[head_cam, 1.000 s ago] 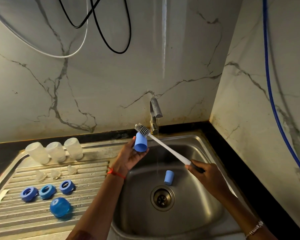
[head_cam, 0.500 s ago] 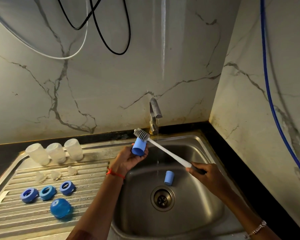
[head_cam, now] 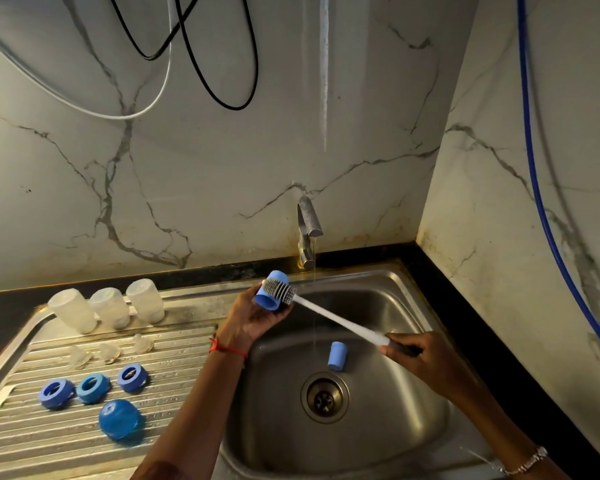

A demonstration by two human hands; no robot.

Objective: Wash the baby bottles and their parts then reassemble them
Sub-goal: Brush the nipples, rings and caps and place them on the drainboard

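Bristles (head_cam: 279, 292) rest against the blue cap (head_cam: 267, 301) your left hand (head_cam: 253, 318) curls around above the sink (head_cam: 371, 278); your right hand (head_cam: 426, 362) grips the brush (head_cam: 336, 318) handle, shaft slanting up-left toward the cap.

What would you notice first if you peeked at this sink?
First, the two hands over the shiny steel sink: the left hand holds a light blue plastic cap, and the right hand lays a long white bottle brush across it. Next, the neat rows on the ribbed steel draining board at the left: three clear plastic bottles at the back, three blue plastic rings in front.
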